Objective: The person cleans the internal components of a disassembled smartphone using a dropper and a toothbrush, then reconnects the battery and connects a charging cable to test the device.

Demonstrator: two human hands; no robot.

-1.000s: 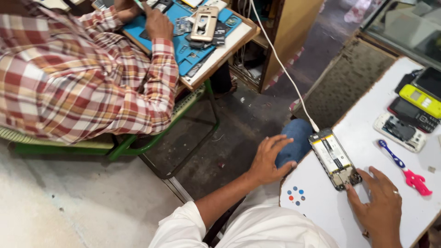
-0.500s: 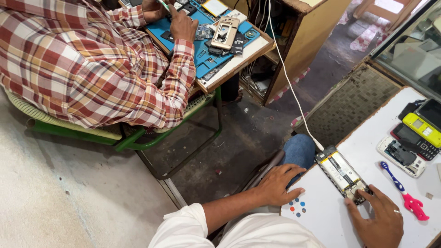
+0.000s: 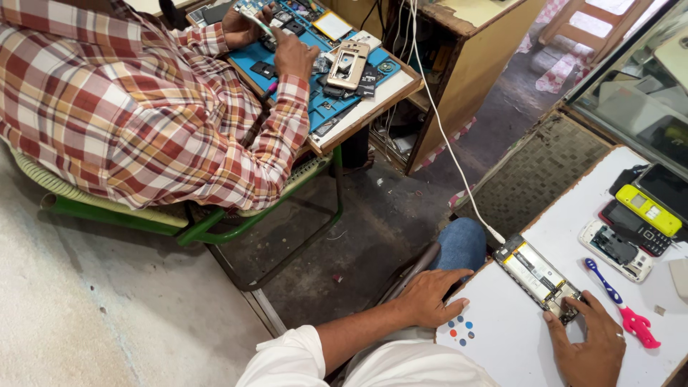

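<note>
Opened phone point(image 3: 539, 277) pinned at white table's point(image 3: 502, 344) near edge.
Right hand point(image 3: 589, 345) fingertips press its lower end, steadying it; left hand point(image 3: 428, 297) rests released, fingers spread, on table's left corner.

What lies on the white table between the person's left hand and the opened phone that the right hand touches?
In the head view, between the left hand and the opened phone, only bare white table shows; a cluster of small coloured dots sits just below the left hand.
</note>
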